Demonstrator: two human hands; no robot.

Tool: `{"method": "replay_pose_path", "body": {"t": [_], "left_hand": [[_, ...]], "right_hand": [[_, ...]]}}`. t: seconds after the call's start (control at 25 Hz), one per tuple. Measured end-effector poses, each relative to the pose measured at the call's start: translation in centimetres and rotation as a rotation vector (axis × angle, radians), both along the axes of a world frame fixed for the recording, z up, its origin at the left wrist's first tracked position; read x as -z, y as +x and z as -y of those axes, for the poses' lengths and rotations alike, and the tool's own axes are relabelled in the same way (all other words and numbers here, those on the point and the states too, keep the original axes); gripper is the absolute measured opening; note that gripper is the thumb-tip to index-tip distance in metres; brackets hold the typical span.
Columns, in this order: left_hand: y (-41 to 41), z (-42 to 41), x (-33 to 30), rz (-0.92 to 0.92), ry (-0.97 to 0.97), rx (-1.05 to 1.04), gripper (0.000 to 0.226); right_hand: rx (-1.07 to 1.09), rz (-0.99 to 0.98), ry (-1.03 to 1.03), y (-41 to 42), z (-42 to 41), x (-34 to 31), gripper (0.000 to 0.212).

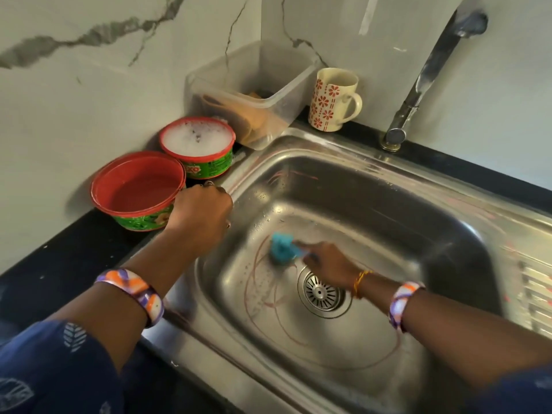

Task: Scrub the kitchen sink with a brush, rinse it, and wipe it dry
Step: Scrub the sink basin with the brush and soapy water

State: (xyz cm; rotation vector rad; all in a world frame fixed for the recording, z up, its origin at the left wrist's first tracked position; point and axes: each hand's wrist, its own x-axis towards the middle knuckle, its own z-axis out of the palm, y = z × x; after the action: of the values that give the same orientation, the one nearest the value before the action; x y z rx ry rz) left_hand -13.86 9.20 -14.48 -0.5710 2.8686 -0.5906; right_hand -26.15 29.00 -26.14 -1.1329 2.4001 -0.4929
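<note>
A steel sink [373,186] fills the middle of the view, with reddish swirl marks on its floor and a round drain [322,292] in the middle. My right hand [328,265] reaches into the basin and grips a blue brush [282,249], whose head presses on the sink floor just left of the drain. My left hand [200,215] is curled at the sink's left rim, beside the red tubs; I cannot make out whether it holds anything. The scene is blurred by motion.
Two red-rimmed green tubs stand on the black counter at left: the near tub [137,189] holds reddish liquid, the far tub [197,141] foam. A clear plastic box [254,94], a flowered mug [333,100] and the tap [424,79] line the back wall.
</note>
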Motion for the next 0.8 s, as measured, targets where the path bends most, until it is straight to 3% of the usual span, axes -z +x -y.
{"method": "replay_pose_path", "body": {"t": [0.08,0.16,0.28,0.36,0.48,0.56,0.72,0.8], "left_hand": [[0.0,0.0,0.2,0.004,-0.009,0.009,0.040],[0.0,0.1,0.3,0.013,-0.013,0.014,0.041],[-0.1,0.0,0.3,0.012,-0.015,0.008,0.041],[-0.1,-0.1,0.1,0.018,-0.024,0.011,0.042],[0.0,-0.2,-0.1,0.025,-0.026,0.019,0.043],[-0.1,-0.2,-0.2,0.026,-0.024,0.027,0.043],[-0.1,-0.4,-0.2,0.012,-0.018,0.029,0.039],[-0.2,-0.6,-0.4,0.017,-0.009,0.032,0.038]], "right_hand": [[-0.325,0.110,-0.001,4.6,-1.2,0.0,0.039],[-0.382,0.061,-0.001,3.6,-1.6,0.1,0.041],[0.142,-0.130,0.048,-3.2,1.4,-0.5,0.043],[0.228,-0.114,0.014,-3.6,3.1,-0.7,0.043],[-0.213,0.155,-0.001,2.7,3.3,-0.2,0.040],[-0.372,0.163,0.016,2.9,2.2,0.4,0.039],[0.124,-0.058,-0.008,-3.9,4.8,0.3,0.041],[0.128,-0.065,-0.009,-2.3,5.1,0.3,0.041]]}}
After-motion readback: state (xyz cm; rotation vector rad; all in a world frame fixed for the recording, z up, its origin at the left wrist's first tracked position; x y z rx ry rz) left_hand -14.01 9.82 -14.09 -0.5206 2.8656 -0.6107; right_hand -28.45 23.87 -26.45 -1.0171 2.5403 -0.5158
